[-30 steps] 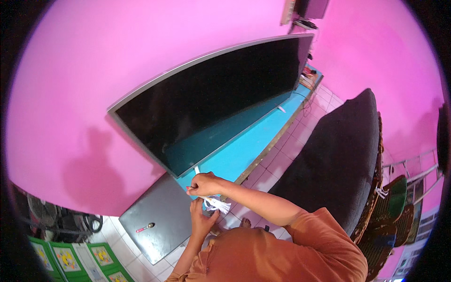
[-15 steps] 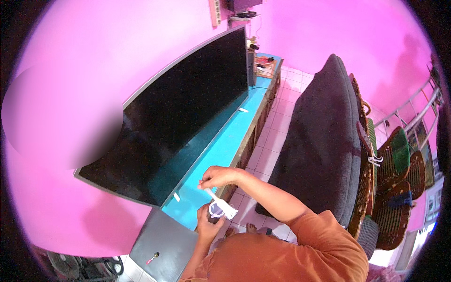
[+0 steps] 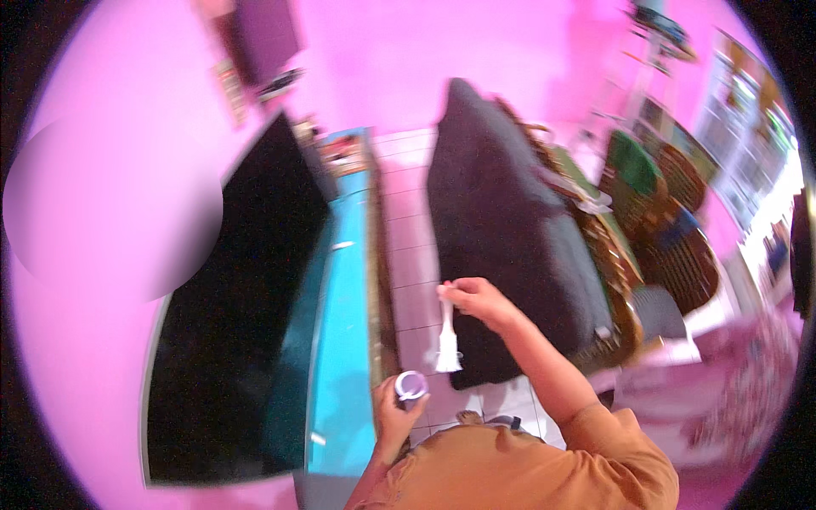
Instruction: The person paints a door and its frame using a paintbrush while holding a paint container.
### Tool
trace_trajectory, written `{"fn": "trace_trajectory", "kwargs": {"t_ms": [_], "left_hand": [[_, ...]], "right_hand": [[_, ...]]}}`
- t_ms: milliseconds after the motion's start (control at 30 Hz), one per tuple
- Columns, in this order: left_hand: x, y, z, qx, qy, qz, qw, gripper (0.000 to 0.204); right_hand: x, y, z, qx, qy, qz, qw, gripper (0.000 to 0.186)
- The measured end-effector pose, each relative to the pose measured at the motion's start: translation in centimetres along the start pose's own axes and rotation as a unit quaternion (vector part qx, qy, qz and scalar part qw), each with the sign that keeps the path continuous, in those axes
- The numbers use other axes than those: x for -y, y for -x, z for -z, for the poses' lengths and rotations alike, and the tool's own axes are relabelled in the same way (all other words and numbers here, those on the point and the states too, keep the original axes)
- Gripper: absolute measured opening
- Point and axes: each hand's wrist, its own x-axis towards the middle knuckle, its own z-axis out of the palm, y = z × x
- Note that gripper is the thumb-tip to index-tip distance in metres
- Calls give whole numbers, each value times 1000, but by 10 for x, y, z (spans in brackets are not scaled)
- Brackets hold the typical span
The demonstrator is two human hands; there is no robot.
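Observation:
My right hand (image 3: 474, 297) grips the top of the handle of a white brush (image 3: 449, 344), its flared head hanging down. My left hand (image 3: 395, 418), fingers wrapped round it, holds a cup-like container (image 3: 411, 385) with a white rim and a purplish inside. The brush is above and to the right of the container, apart from it. Motion smears the picture, so the container's contents cannot be made out.
A large black television (image 3: 229, 340) stands on a long blue-topped cabinet (image 3: 344, 340) at my left. On the right lies a dark grey cushioned seat (image 3: 510, 229), with carved wooden chairs (image 3: 680, 255) beyond. Pale floor tiles (image 3: 412, 263) run between.
My view has swung to the right. The brush, formerly over the container's mouth, has been lifted away to the right and now hangs apart from it. Both hands keep their holds.

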Motion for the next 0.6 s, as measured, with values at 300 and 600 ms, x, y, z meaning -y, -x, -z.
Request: {"fn": "trace_trajectory", "kwargs": {"t_ms": [300, 600], "left_hand": [[26, -25, -5, 173, 29, -145, 974, 68], [-44, -15, -55, 285, 87, -203, 933, 69]], "right_hand": [[-42, 133, 16, -299, -191, -27, 934, 34], [-73, 281, 32, -481, -294, 25, 826, 33]]}}
